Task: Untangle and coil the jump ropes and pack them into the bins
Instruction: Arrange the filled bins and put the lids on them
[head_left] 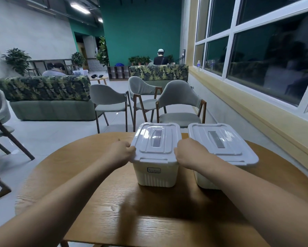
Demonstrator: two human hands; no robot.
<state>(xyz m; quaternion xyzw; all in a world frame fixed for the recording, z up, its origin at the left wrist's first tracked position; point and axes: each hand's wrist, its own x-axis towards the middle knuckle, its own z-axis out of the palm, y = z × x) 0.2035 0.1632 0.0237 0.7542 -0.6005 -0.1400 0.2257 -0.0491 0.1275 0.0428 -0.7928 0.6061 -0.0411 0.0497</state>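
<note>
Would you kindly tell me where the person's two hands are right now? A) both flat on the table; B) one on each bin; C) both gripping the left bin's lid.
C: the left hand and right hand curl over opposite edges of the lid of the left bin; the right bin stands beside it.

The bare left arm and right arm stretch forward, converging slightly. The left hand and right hand sit knuckles-up, fingers curled, gripping opposite side edges of one white plastic rectangular lid.
</note>
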